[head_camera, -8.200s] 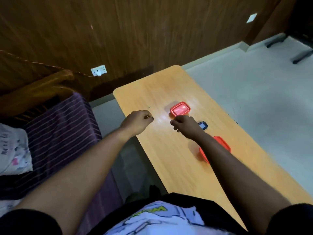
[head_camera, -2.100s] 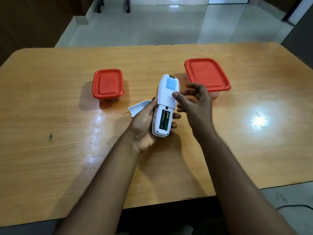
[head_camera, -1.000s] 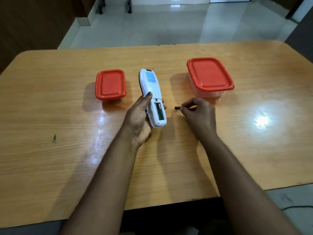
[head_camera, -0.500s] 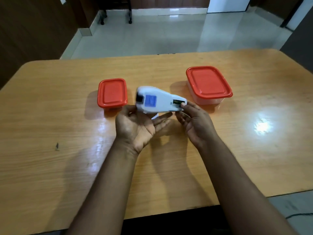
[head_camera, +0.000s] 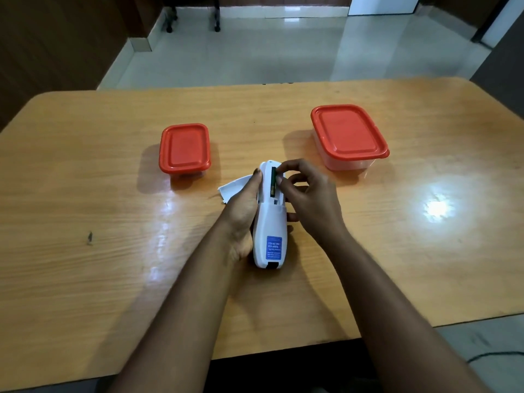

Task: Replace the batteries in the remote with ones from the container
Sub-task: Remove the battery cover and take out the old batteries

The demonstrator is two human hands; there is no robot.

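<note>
Left hand (head_camera: 241,211) wraps the white remote (head_camera: 269,219) at table (head_camera: 85,194) centre, back up, battery bay pointing to 12 o'clock. Right hand (head_camera: 309,199) pinches at the green battery (head_camera: 273,180) in the bay. White battery cover (head_camera: 232,188) lies at 10 o'clock. Lidded small container (head_camera: 184,148) sits at 11, large container (head_camera: 348,137) at 1.

two red-lidded containers (head_camera: 184,148) (head_camera: 349,136), one white remote (head_camera: 269,219), one loose battery cover (head_camera: 234,189), two hands (head_camera: 242,211) (head_camera: 309,194)
</note>
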